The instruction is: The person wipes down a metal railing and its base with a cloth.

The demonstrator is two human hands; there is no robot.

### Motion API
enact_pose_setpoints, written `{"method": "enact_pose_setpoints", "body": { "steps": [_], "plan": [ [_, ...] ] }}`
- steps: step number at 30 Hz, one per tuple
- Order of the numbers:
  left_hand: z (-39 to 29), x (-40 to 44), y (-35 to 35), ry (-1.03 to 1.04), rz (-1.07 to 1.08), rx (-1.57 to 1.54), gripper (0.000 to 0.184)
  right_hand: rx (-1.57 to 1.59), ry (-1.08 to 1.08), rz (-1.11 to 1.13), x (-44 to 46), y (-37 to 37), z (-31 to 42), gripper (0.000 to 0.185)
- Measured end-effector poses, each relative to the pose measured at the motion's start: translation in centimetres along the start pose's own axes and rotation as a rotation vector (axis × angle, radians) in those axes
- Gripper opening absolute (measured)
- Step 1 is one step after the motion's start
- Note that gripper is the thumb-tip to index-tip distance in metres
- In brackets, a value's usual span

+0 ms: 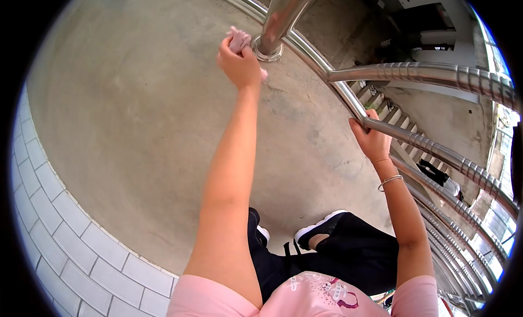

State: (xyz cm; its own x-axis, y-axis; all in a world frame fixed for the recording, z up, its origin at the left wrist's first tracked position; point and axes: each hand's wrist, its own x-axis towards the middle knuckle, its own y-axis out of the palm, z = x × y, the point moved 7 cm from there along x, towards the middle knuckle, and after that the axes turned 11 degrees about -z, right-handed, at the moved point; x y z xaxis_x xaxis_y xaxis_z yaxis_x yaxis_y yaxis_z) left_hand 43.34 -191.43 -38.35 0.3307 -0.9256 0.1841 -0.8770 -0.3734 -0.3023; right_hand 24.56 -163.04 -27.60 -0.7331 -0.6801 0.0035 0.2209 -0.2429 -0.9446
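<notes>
My left hand [238, 65] is closed around a crumpled pink cloth [239, 41]. It is beside the round base flange [268, 54] of a thick shiny metal post [280, 20], and I cannot tell whether the cloth touches the flange. Lower right, my right hand [375, 140] grips the metal railing [348, 97] where an upright bar meets the bottom rail. Its thumb lies along the near side, and the other fingers are partly hidden behind the metal.
I crouch on a concrete floor [147, 126], in dark shoes [321, 228] with white soles. White wall tiles [71, 241] curve along the left. Several twisted metal bars [436, 148] run along the right. Beyond them, stairs [406, 123] lead down and a person [436, 175] is visible.
</notes>
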Motion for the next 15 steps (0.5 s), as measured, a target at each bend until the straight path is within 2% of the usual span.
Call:
{"method": "enact_pose_setpoints", "body": {
  "steps": [2,3,8,12,15],
  "plan": [
    [-1.2,0.3,2.4,0.157,0.273,0.019,0.034,0.002,-0.006,-0.002,0.0,0.0,0.0,0.030],
    [-1.1,-0.2,3.5,0.153,0.411,0.022,0.034,0.009,-0.012,-0.008,0.0,0.0,0.0,0.030],
    [2.7,-1.2,4.8,0.159,0.447,0.213,0.029,0.010,-0.009,-0.002,0.0,0.2,-0.1,0.030],
    [1.5,-1.4,3.6,0.175,0.456,0.425,0.025,-0.012,-0.020,0.005,0.1,0.1,0.2,0.031],
    [1.0,-3.3,1.6,0.150,0.385,0.386,0.027,-0.020,-0.017,0.001,0.1,0.2,0.0,0.031]
  ]
}}
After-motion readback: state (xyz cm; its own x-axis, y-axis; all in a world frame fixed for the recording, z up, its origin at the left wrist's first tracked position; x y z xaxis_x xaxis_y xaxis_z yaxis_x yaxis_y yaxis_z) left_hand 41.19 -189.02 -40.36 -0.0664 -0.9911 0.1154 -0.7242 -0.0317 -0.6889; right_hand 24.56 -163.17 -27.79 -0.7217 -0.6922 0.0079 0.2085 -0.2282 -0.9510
